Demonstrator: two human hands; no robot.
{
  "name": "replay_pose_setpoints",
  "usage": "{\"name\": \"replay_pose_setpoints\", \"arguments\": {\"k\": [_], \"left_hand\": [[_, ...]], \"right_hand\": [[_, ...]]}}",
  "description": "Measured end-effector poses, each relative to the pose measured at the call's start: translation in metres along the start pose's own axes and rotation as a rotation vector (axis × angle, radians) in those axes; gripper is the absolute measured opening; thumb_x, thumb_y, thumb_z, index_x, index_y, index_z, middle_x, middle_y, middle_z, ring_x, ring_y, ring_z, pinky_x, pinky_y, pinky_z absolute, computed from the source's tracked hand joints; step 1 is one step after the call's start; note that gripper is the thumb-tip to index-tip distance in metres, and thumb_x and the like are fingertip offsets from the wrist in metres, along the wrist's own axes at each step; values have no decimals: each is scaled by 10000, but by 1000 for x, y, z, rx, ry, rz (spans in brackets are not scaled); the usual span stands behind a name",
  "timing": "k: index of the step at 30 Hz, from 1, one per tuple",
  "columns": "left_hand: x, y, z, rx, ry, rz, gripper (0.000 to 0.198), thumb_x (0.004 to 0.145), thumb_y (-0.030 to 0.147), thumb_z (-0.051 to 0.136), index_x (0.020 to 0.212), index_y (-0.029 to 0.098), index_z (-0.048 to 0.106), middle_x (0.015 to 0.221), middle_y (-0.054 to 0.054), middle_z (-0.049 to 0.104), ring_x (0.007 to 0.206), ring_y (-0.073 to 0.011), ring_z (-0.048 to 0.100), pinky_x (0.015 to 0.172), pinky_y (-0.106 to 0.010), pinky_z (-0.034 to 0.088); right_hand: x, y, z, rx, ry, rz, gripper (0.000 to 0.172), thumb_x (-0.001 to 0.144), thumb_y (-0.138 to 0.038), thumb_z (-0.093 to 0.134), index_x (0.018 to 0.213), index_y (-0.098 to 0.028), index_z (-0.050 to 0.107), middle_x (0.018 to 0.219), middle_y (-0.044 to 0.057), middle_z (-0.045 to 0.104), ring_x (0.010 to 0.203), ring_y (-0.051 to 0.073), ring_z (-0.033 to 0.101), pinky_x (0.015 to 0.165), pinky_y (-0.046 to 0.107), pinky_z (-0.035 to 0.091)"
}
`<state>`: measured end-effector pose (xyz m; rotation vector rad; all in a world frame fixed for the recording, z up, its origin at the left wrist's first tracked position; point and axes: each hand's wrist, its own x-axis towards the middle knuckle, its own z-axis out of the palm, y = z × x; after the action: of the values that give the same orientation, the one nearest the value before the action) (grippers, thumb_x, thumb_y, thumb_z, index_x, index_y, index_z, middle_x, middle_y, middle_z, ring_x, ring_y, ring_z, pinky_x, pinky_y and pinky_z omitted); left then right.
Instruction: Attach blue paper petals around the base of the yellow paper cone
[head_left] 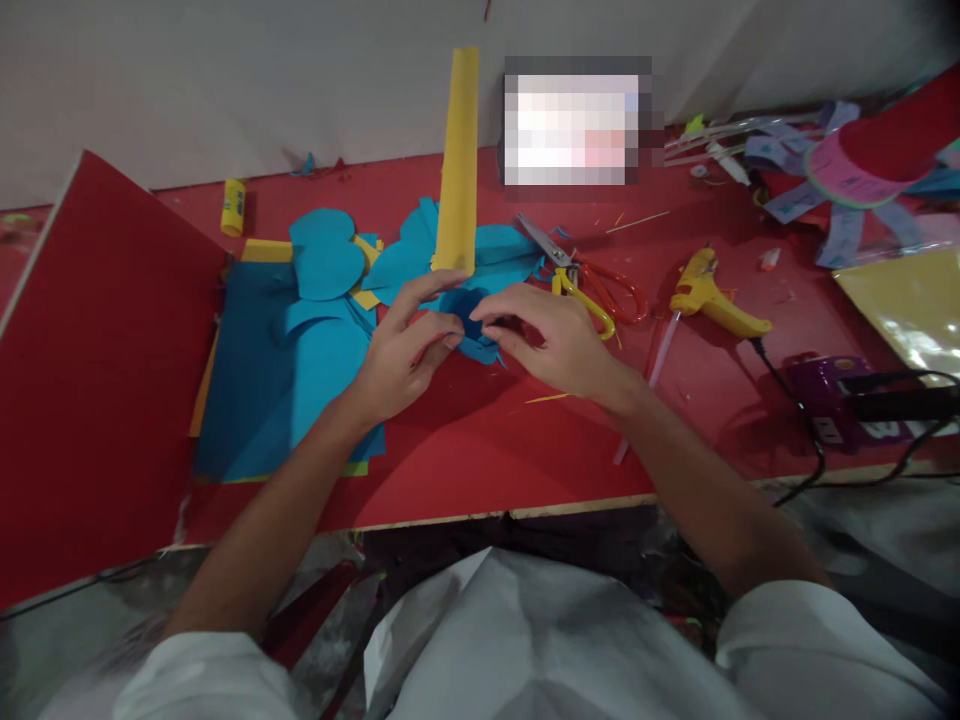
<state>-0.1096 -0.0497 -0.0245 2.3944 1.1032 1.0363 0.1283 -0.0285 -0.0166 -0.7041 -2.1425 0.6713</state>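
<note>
Both hands meet over a small curled piece of blue paper (480, 347) on the red table. My left hand (409, 350) pinches its left edge, with the index finger lying at the foot of a long folded yellow paper strip (457, 160). From the other side, my right hand (559, 335) grips the blue paper between thumb and fingers. Behind them lie blue paper petals (506, 245), partly covered by the strip. To the left, more cut petals (324, 255) rest over blue sheets (244, 370).
Scissors (562, 255) with red and yellow handles lie right of the hands. Beyond them is a yellow glue gun (712, 290) with its cord. A purple box (847, 400), a glue stick (233, 207) and a raised red board (112, 380) flank the work.
</note>
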Motion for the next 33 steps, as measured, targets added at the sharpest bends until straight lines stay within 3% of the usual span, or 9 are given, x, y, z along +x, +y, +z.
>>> {"name": "replay_pose_setpoints", "arguments": {"k": [8,16,24,33], "left_hand": [[0,2,-1,-18,55,66,154,1063,341,546,1025,227,643,1521,-118,564,1413,-245,561,1181,-486,510],[-1,4,1,8,58,-29,316,1073,492,484,982,237,646,1497,-87,590,1406,-256,564,1189,-492,503],[0,1,6,-11,136,131,146,1066,332,542,1001,224,616,1452,-94,621,1364,-242,605,1147,-450,533],[0,1,6,56,142,100,164,1067,359,535,1008,225,609,1440,-104,633,1329,-248,634,1121,-459,560]], "right_hand": [[-3,-1,10,-28,111,41,168,1052,-341,574,1098,-261,715,1066,43,769,990,218,720,950,368,559],[-3,-3,18,1,213,110,206,1047,-394,577,1037,-248,723,1009,56,765,900,206,718,858,353,588],[-3,-3,24,47,353,73,116,1017,-336,643,983,-243,703,929,19,756,830,171,725,757,302,591],[0,1,20,-23,305,-5,88,1009,-269,634,966,-245,706,925,17,776,775,167,716,724,310,593]]}}
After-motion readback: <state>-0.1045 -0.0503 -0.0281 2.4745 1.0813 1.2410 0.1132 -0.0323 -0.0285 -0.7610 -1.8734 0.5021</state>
